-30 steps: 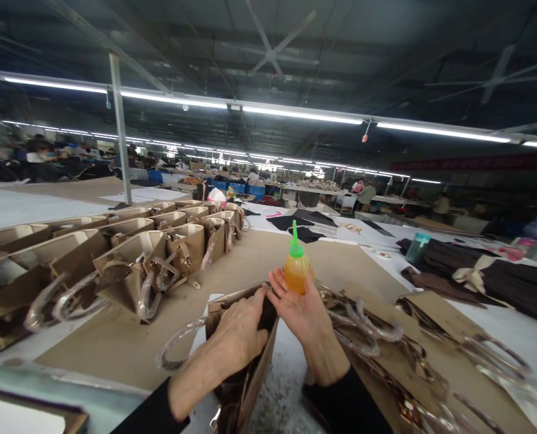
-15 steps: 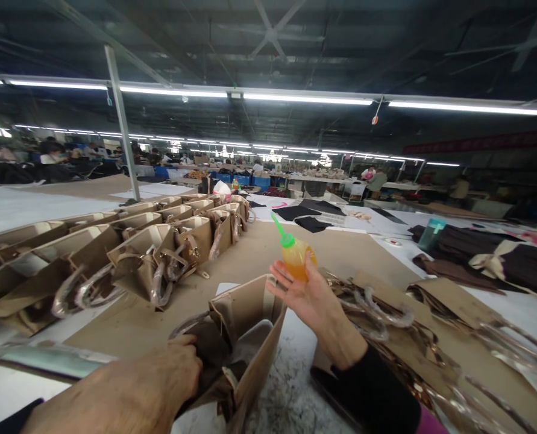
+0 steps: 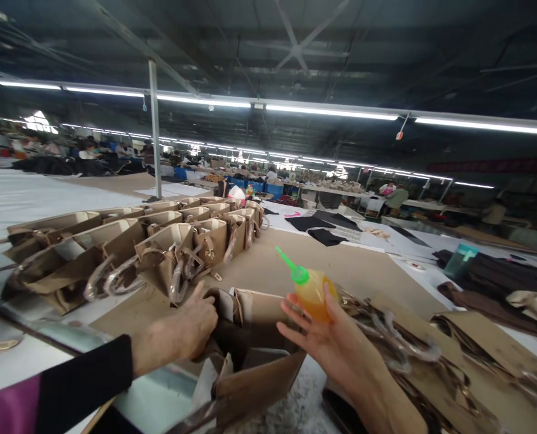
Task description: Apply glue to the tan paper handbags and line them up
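Note:
In front of me an open tan handbag stands with its mouth facing up, showing a dark interior and pale panels. My left hand is closed at the bag's left upper edge; its fingertips are partly hidden. A squeeze bottle of amber liquid, with a green cap and a long green nozzle, rests in my right hand. The thumb holds it against the palm while the other fingers stretch out. Tilted, the bottle points its nozzle up and left, above the bag's right side.
Rows of upright tan handbags with plastic-wrapped handles fill the table's left side. Flat tan bag pieces lie at right. Beyond are black fabric pieces, a teal cup and dark cloth. A metal post rises behind the bags.
My left hand has moved forward along the bag's left side, and more of its forearm shows. The bag has shifted and turned slightly. The whole view has swung left; the bottle stays in my right hand.

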{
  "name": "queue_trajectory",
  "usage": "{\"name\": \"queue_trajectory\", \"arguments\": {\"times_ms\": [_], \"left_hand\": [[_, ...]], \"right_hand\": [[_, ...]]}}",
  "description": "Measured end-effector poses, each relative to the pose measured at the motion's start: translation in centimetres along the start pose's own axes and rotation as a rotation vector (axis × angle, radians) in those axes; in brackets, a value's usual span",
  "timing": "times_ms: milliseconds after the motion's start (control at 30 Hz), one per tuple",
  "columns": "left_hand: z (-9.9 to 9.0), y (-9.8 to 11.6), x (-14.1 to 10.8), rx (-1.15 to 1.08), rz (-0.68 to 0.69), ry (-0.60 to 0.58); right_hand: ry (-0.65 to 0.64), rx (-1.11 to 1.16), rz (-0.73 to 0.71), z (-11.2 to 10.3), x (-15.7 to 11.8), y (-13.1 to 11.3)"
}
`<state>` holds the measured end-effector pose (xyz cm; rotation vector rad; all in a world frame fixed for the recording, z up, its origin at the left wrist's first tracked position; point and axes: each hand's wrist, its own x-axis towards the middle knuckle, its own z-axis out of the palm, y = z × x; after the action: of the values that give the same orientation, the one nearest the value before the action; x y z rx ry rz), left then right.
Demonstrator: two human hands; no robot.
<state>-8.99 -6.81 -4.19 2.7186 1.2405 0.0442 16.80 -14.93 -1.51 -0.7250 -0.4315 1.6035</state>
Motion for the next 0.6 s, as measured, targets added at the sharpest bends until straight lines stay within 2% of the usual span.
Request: {"name": "queue_trajectory", "arguments": {"times_ms": [100, 167, 233, 300, 400, 467, 533, 600], "left_hand": [[3.2, 0.7, 0.9, -0.014, -0.108, -0.083], [5.3, 0.8, 1.0, -0.119, -0.193, -0.029], [6.4, 0.5, 0.6, -0.249, -0.247, 0.084], [6.3, 0.1, 0.1, -0.439, -0.224, 0.173], [4.7, -0.2, -0.1, -0.630, -0.244, 0.103], [3.6, 0.4, 0.5, -0.546, -0.371, 0.080], [3.2, 1.4, 1.5, -0.341, -0.490, 0.110], [3.2, 2.4, 2.9, -0.187, -0.542, 0.130]], "right_hand": [[0.017, 0.034, -0.023, -0.1, 0.0, 0.1], [0.030, 0.057, -0.032, -0.2, 0.2, 0.0], [0.035, 0.065, -0.030, -0.2, 0.4, -0.1], [0.036, 0.058, -0.023, -0.2, 0.3, -0.1], [0.042, 0.046, -0.015, 0.0, 0.1, 0.1], [0.045, 0.051, -0.017, 0.0, -0.1, 0.2], [0.048, 0.061, -0.023, 0.0, -0.1, 0.2], [0.049, 0.060, -0.030, -0.1, -0.1, 0.2]]}}
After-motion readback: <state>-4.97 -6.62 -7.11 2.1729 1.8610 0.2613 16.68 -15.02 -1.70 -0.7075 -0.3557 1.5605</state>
